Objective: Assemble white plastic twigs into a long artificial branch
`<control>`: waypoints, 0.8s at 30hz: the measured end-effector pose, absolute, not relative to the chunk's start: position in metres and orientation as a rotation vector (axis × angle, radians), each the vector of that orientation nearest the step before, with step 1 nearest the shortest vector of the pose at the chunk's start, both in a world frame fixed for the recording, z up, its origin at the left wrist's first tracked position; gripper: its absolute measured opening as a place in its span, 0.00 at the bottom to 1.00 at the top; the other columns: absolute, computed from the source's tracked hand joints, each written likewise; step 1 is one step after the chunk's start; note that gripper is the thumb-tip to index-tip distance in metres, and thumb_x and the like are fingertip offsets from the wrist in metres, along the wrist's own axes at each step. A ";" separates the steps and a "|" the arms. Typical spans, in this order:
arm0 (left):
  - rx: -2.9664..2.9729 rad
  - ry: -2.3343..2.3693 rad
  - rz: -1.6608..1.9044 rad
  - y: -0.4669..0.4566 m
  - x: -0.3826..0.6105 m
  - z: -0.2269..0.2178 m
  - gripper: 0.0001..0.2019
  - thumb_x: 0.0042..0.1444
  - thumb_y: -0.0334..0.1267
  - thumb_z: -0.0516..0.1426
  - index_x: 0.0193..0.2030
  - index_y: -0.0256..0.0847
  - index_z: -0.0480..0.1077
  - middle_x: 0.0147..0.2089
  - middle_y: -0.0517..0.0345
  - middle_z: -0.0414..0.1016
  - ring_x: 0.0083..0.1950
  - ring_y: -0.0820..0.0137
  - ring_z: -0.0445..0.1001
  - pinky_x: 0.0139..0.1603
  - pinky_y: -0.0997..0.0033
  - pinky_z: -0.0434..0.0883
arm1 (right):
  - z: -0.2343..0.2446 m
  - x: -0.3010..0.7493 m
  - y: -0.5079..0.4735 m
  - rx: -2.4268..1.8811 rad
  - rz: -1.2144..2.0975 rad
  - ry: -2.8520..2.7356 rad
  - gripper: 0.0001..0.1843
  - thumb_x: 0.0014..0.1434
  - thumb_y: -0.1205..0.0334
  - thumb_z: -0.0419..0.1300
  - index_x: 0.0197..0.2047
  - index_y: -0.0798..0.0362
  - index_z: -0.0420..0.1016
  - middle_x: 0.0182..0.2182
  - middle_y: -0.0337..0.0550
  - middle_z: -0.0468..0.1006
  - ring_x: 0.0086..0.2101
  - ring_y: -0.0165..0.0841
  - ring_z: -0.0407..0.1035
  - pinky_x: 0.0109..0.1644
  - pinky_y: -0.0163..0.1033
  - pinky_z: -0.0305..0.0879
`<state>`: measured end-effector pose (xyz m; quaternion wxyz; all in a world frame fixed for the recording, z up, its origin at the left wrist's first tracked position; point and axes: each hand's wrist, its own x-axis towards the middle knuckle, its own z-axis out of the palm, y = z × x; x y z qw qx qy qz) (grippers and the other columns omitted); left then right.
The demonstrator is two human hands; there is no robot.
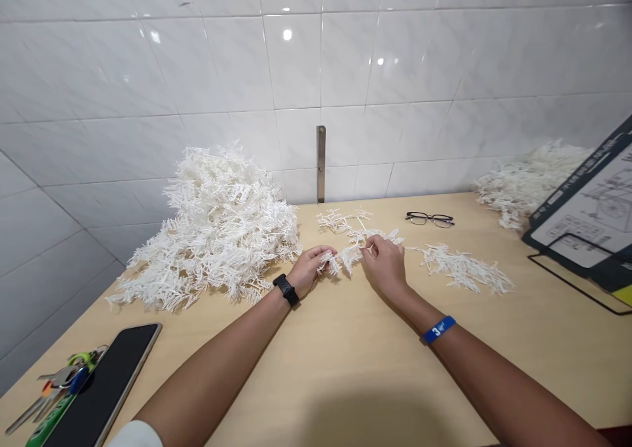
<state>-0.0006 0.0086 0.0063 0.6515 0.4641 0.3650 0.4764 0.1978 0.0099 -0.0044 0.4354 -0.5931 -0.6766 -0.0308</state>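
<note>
In the middle of the table, my left hand [309, 268] is closed with fingers pinched on a white artificial foliage sprig [332, 262]. Just to the right, my right hand [385, 262] is closed, thumb and forefinger pinching at the other end of white sprig pieces [351, 256]. Whether both hands grip one single sprig I cannot tell. Behind my hands lie thin white branching pieces [340, 220] flat on the wood. A flat white sprig [461, 267] rests right of my right hand. Left of my left hand rises a big heap of white sprigs [224, 230].
Black-framed glasses [429, 219] lie toward the back. A second white pile [533, 177] sits behind a dark printed board [587, 216] at right. A phone [106, 384] and keys [64, 378] occupy the left front. A tiled wall [222, 58] with a metal strip [320, 164] borders the table.
</note>
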 end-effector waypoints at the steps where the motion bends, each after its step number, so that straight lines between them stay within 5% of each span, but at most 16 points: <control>1: 1.013 0.794 1.062 0.008 -0.002 0.007 0.17 0.43 0.46 0.67 0.36 0.35 0.76 0.27 0.59 0.69 0.25 0.79 0.63 0.26 0.78 0.60 | -0.004 0.197 0.009 -1.479 -0.036 -1.706 0.03 0.57 0.65 0.54 0.33 0.50 0.69 0.21 0.36 0.68 0.27 0.35 0.64 0.41 0.42 0.54; 5: 0.901 0.668 0.936 0.007 -0.006 0.009 0.20 0.40 0.40 0.69 0.41 0.35 0.77 0.28 0.58 0.70 0.28 0.78 0.67 0.31 0.77 0.64 | -0.003 0.197 0.009 -1.472 0.028 -1.716 0.08 0.55 0.68 0.52 0.34 0.50 0.72 0.21 0.37 0.71 0.27 0.36 0.66 0.41 0.42 0.57; 13: 0.893 0.639 0.911 0.006 -0.004 0.004 0.24 0.38 0.42 0.71 0.43 0.36 0.77 0.30 0.56 0.72 0.30 0.75 0.68 0.35 0.72 0.67 | -0.009 0.196 0.012 -1.271 0.454 -1.743 0.14 0.59 0.60 0.56 0.48 0.49 0.72 0.43 0.47 0.80 0.43 0.40 0.74 0.47 0.46 0.68; 19: 0.906 0.644 0.904 0.005 -0.002 0.008 0.22 0.41 0.42 0.71 0.44 0.37 0.76 0.34 0.55 0.73 0.33 0.75 0.70 0.37 0.74 0.68 | -0.004 0.196 0.008 -1.206 0.578 -1.605 0.10 0.60 0.55 0.56 0.43 0.50 0.69 0.41 0.47 0.80 0.41 0.39 0.74 0.42 0.42 0.69; 24: 0.903 0.691 0.953 0.006 0.000 0.005 0.20 0.42 0.41 0.70 0.43 0.37 0.76 0.40 0.53 0.76 0.35 0.76 0.71 0.35 0.77 0.68 | 0.007 0.197 0.000 -1.249 0.484 -1.645 0.15 0.64 0.53 0.50 0.35 0.51 0.74 0.31 0.43 0.78 0.31 0.35 0.71 0.36 0.39 0.64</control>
